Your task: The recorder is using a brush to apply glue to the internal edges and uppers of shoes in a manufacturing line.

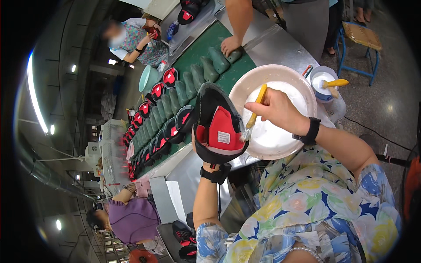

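A black shoe upper with a red lining is held up by my left hand, which is mostly hidden behind it. A white label shows on the lining. My right hand is closed round the yellow handle of a brush. The bristles, wet with white, point down at the upper's right edge near its lower end and seem to touch it. Under the right hand stands a wide pale basin holding white liquid.
A green conveyor belt carries rows of green shoe lasts and red-lined uppers. Another person's hand rests on a last. Right of the basin is a small bucket with a yellow-handled brush. A blue-legged stool stands beyond.
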Demonstrator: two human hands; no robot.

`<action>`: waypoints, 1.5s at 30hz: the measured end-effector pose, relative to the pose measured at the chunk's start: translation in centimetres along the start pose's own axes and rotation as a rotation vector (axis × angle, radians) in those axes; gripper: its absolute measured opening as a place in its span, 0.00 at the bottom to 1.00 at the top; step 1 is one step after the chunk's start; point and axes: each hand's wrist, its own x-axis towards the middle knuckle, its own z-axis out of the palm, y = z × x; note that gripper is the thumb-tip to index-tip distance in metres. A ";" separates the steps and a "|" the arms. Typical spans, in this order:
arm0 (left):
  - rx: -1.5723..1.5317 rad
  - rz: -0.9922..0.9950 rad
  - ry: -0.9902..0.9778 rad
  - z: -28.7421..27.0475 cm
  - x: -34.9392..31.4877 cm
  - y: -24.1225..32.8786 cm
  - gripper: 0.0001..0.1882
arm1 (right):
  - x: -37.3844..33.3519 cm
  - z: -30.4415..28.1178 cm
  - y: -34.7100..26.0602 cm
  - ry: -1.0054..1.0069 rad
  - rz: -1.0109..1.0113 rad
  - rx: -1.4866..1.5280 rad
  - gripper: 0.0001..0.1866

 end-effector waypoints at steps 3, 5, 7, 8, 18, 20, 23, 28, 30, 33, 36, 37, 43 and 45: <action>0.111 0.030 0.078 0.1 -1.0 -0.4 0.27 | -0.8 0.0 -0.6 -0.041 -0.008 0.071 0.22; 0.189 0.049 0.138 -0.5 0.2 -1.1 0.27 | -1.0 -0.2 -1.0 -0.068 -0.012 0.124 0.21; 0.172 0.082 -0.172 -4.4 1.2 -1.1 0.26 | -0.7 -0.8 -1.0 0.004 -0.116 0.152 0.19; 0.170 0.082 -0.166 -4.1 1.3 -0.3 0.26 | -0.5 -1.2 -0.9 0.000 -0.118 0.148 0.19; -1.012 -0.575 -0.408 0.1 -5.6 -3.7 0.27 | 0.2 -3.3 -2.2 -0.065 -0.707 -0.122 0.11; -0.997 -0.567 -0.419 1.2 -6.8 -2.6 0.27 | 0.4 -2.2 -2.5 -0.134 -0.862 -0.093 0.12; -0.968 -0.561 -0.408 2.7 -7.8 -1.7 0.27 | 0.7 -0.2 -3.6 -0.247 -1.094 -0.143 0.12; -0.925 -0.541 -0.383 2.7 -7.7 -1.0 0.26 | 2.2 -1.5 -2.4 -0.238 -1.127 -0.395 0.12; -0.910 -0.540 -0.358 2.1 -6.9 -1.2 0.26 | 2.2 -2.5 -1.8 -0.259 -0.750 -0.375 0.11; -0.888 -0.535 -0.335 0.9 -6.6 -1.3 0.26 | 1.7 -4.2 -2.0 -0.304 -0.557 -0.353 0.12; -0.868 -0.539 -0.312 1.1 -5.9 -1.2 0.26 | 1.8 -5.8 -2.4 -0.356 -0.458 -0.370 0.13; -0.860 -0.542 -0.303 1.2 -6.1 -1.1 0.26 | 1.9 -6.1 -2.5 -0.296 -0.516 -0.378 0.13; -0.813 -0.539 -0.270 2.2 -2.9 -0.9 0.25 | 1.8 -4.2 -3.0 -0.097 -0.915 -0.350 0.10; -0.794 -0.537 -0.252 1.9 -3.1 -0.8 0.25 | 1.9 -4.5 -2.9 -0.076 -0.919 -0.364 0.11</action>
